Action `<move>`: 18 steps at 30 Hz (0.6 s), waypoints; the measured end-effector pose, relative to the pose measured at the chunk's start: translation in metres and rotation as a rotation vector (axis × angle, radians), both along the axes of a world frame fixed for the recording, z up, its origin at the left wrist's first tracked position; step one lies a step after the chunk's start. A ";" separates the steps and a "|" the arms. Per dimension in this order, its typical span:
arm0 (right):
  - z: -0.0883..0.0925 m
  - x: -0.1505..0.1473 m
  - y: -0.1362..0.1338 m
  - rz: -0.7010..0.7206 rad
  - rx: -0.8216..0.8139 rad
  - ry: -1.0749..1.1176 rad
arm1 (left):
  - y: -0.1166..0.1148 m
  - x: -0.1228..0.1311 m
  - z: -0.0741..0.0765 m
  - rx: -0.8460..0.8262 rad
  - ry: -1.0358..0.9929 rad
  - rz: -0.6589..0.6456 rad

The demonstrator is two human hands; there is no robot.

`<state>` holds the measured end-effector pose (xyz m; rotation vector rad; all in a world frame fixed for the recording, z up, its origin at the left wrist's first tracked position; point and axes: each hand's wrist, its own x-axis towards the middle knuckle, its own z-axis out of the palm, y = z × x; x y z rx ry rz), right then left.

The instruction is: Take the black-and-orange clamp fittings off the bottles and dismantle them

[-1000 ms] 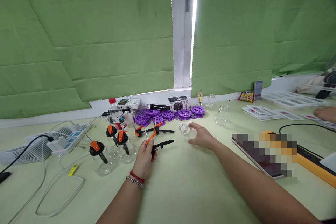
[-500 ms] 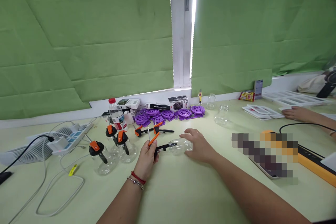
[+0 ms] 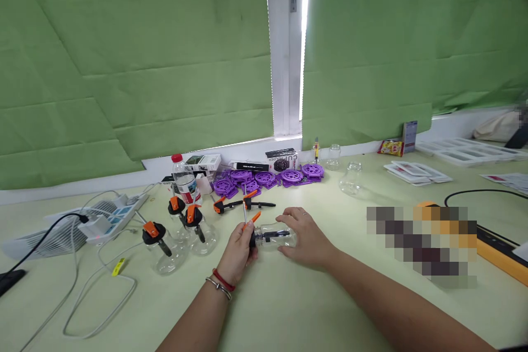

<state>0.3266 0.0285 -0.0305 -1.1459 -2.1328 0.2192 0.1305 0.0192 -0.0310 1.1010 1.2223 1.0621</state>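
Note:
My left hand (image 3: 241, 243) grips a black pour-spout lid with an orange lever (image 3: 252, 220) and a thin metal spout. The lid's black stem (image 3: 280, 234) lies inside a clear glass bottle (image 3: 270, 243), which is on its side with its neck against the lid. My right hand (image 3: 307, 236) is wrapped round the bottle's base end. Beyond my hands, two loose lids with orange levers (image 3: 259, 204) lie on the table. To the left stand several clear bottles (image 3: 168, 264) fitted with the same black and orange lids.
Purple wheel-like parts (image 3: 264, 179) and small boxes (image 3: 281, 159) line the back. Left are a red-capped drink bottle (image 3: 185, 181), a power strip (image 3: 117, 220) and loose cables (image 3: 134, 286). Right are bare glass bottles (image 3: 351, 180), white cards (image 3: 416, 172) and an orange-black device (image 3: 495, 253).
The lid's stem has gone into the bottle, and the lid now meets the neck. My hands have come closer together. Another person's hand at the right has left the view.

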 end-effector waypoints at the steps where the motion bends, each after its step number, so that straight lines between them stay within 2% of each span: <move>1: 0.000 0.000 0.000 -0.001 0.005 -0.002 | 0.000 0.000 0.000 0.006 0.000 -0.006; 14: -0.001 -0.003 -0.004 -0.002 0.057 -0.054 | 0.000 0.004 -0.005 0.014 -0.021 -0.071; 18: -0.003 -0.004 -0.004 0.024 0.037 -0.022 | 0.000 0.006 -0.007 0.005 -0.025 -0.039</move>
